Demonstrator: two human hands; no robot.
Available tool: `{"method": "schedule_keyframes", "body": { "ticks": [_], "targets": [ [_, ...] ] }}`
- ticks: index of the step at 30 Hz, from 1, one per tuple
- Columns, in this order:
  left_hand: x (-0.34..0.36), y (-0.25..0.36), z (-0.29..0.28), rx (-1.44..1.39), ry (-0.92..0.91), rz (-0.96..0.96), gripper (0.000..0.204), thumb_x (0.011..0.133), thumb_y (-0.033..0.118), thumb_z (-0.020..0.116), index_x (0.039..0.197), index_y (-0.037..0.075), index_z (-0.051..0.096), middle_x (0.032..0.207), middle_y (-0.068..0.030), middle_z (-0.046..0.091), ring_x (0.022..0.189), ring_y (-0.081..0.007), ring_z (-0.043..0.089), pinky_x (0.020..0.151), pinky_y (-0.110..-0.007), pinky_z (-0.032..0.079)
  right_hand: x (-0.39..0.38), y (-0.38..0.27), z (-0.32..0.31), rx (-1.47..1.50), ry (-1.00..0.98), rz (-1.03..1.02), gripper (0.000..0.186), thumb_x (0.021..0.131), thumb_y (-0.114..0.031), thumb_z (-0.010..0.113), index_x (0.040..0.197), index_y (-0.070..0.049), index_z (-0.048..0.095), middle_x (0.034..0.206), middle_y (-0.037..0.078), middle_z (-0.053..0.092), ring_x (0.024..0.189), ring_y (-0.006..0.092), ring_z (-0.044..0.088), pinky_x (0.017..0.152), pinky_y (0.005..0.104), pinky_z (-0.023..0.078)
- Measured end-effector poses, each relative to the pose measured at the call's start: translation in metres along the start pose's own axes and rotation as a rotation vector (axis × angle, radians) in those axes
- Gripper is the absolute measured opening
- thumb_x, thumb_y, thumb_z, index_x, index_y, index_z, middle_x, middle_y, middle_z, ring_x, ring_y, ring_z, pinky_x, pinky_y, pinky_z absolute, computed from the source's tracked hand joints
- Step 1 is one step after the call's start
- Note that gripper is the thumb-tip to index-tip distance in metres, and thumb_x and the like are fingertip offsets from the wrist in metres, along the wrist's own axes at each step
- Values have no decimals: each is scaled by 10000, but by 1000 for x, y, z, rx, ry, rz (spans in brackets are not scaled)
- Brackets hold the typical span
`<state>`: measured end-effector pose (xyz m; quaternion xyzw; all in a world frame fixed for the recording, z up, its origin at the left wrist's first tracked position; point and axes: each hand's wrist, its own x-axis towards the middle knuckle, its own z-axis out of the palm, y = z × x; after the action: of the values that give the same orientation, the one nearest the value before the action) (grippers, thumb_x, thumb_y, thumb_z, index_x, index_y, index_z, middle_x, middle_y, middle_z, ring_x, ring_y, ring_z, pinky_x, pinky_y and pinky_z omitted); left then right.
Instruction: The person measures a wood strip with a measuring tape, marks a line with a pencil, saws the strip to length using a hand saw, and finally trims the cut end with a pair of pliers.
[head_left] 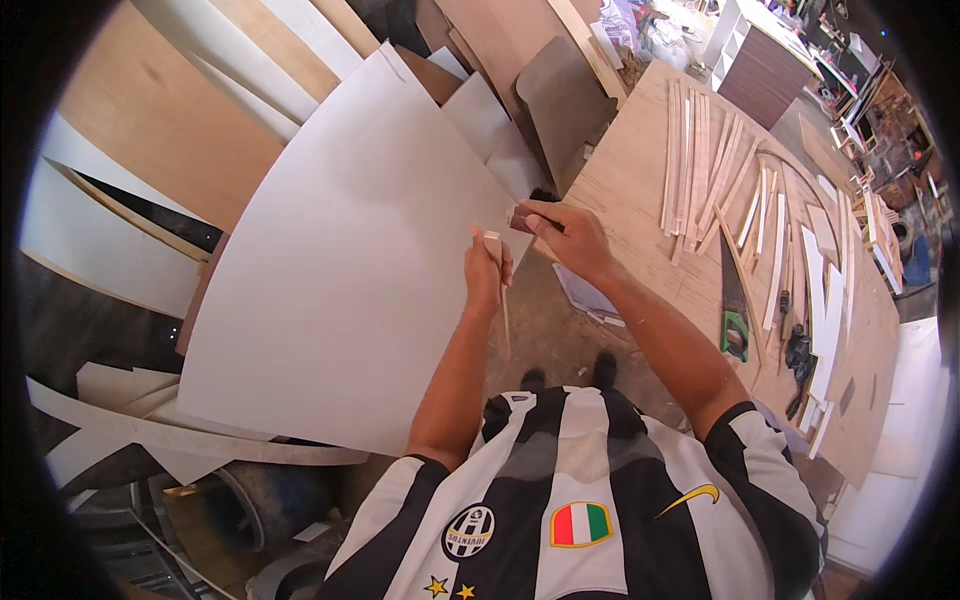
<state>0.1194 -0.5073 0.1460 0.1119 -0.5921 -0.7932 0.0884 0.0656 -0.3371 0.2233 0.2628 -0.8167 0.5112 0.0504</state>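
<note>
My left hand (483, 278) is closed around a narrow wooden strip (505, 325). One end of the strip sticks up just above my fist, and the other hangs down below it over the floor. To its right, my right hand (574, 236) pinches a small reddish-brown piece that looks like folded sandpaper (521, 217) between thumb and fingers. This piece is close to the strip's upper end; a small gap shows between them. Under and left of my hands lies a large white panel (320, 240) with a curved far edge.
On the right stands a plywood worktable (625, 185) bearing several thin wooden strips (690, 150), a green-handled handsaw (735, 335) and a screwdriver (785, 302). Large wood and white sheets (190, 110) lean at the far left. A dark drum (240, 515) sits below the panel.
</note>
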Motion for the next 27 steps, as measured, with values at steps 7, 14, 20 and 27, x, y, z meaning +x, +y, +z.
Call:
{"method": "schedule_keyframes", "body": {
  "ticks": [7,14,20,27],
  "targets": [
    [4,22,19,-119,-35,-266,555,1138,517,339,776,135,515,604,-10,479,405,-128,412,336,-283,308,5,6,-1,-239,-31,-113,265,961,-235,746,1202,-133,787,1009,80,791,901,247,757,788,340,573],
    [6,29,23,13,72,-339,500,1130,476,391,763,148,476,589,3,429,392,-102,370,328,-275,275,5,-23,-3,-357,-70,-190,215,946,-299,751,1090,-149,803,960,68,772,850,279,744,727,391,574],
    [14,22,24,-110,-43,-376,438,1118,445,420,826,133,517,590,-2,444,372,-130,359,334,-300,272,17,3,-12,-261,185,-129,212,926,-383,744,1062,-235,812,894,52,743,820,304,731,696,428,563],
    [19,24,24,-217,-251,-381,642,1124,577,332,687,128,469,497,-10,408,341,-148,344,347,-311,305,13,33,-21,-198,147,-20,245,940,-293,768,1118,-126,785,934,107,757,858,251,760,731,358,569]
  ]
}}
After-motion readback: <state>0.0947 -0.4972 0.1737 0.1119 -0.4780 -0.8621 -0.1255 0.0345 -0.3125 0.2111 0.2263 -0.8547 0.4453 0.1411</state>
